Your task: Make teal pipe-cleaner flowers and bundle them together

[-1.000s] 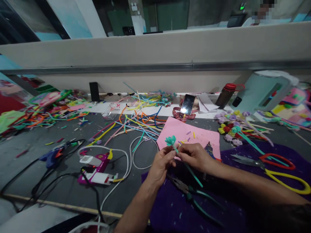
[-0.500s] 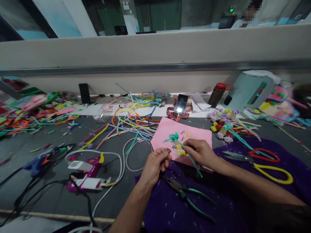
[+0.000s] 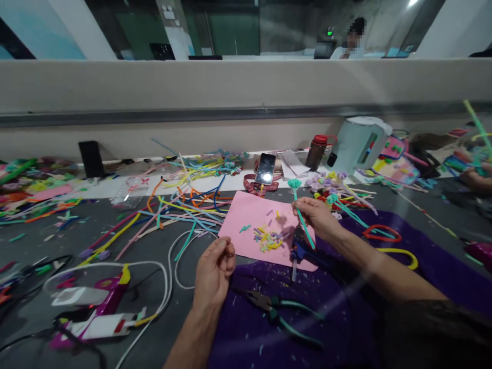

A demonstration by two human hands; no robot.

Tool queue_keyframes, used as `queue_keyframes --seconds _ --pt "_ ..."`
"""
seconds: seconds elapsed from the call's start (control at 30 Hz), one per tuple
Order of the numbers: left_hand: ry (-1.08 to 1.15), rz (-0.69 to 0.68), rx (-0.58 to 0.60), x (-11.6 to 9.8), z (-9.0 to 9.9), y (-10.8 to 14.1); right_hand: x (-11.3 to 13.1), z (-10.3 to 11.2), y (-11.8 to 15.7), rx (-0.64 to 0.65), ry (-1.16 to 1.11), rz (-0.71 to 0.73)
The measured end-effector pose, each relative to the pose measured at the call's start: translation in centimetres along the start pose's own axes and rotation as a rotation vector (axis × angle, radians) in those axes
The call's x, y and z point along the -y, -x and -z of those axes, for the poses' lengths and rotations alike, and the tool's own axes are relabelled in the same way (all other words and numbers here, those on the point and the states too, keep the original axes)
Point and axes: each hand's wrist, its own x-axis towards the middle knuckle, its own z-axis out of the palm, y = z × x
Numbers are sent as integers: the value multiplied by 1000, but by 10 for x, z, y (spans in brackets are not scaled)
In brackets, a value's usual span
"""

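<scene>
My right hand (image 3: pixel 317 218) pinches the stem of a teal fuzzy-wire flower (image 3: pixel 294 183), whose bloom points up and whose stem slants down to the right. My left hand (image 3: pixel 214 269) is beside the pink sheet's lower left edge, fingers curled and thumb against the forefinger, with nothing visible between them. On the pink sheet (image 3: pixel 240 210) lie many short yellow, purple and teal cuttings (image 3: pixel 269 240). Green-handled pliers (image 3: pixel 272 306) rest on the dark purple cloth (image 3: pixel 238 335). A dark blue tool (image 3: pixel 302 250), partly hidden, is below my right hand.
Scissors with red and yellow handles (image 3: pixel 409 253) are partly behind my right forearm. Finished flowers (image 3: pixel 326 182), a bottle (image 3: pixel 317 154) and a kettle (image 3: pixel 357 143) stand or lie behind. Left are loose stems (image 3: pixel 184 202) and a power strip (image 3: pixel 109 297). Another person's hand (image 3: pixel 476 179) shows at right.
The view has shifted right. My right hand has moved the teal flower away from my left hand, and the bloom now stands more upright. The other person's hand has come into view.
</scene>
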Motion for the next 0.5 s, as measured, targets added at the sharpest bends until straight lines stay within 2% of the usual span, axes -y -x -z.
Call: queue_keyframes --seconds 0.1,0.2,0.4,0.5 --pt "-1 1 -11 -1 -1 0 0 4 1 -6 -6 -14" --pt "-56 27 13 1 -5 2 2 -3 12 38 14 -21" --pt "-231 56 23 7 -11 6 9 -31 41 305 17 -70" --pt "-345 80 49 8 -10 6 14 -38 48 387 -11 -108"
